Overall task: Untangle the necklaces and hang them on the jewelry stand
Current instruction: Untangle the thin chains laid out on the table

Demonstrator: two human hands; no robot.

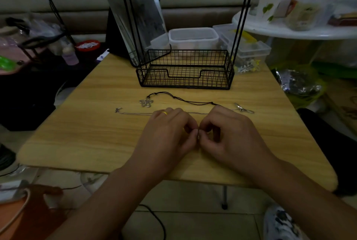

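Silver chain [135, 113] pinched between left hand [170, 129] and right hand [228, 133], black cord necklace [183, 99] beyond, wire jewelry stand [185, 69] behind

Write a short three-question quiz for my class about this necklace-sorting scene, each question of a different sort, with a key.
1. True or false: the black cord necklace with the flower pendant already hangs on the jewelry stand.
2. Which hand wears a gold ring? A) left hand B) right hand
3. Fill in: both hands pinch a small metal piece above the wooden ____.

Key: 1 false, it lies on the table; 2 A; 3 table.
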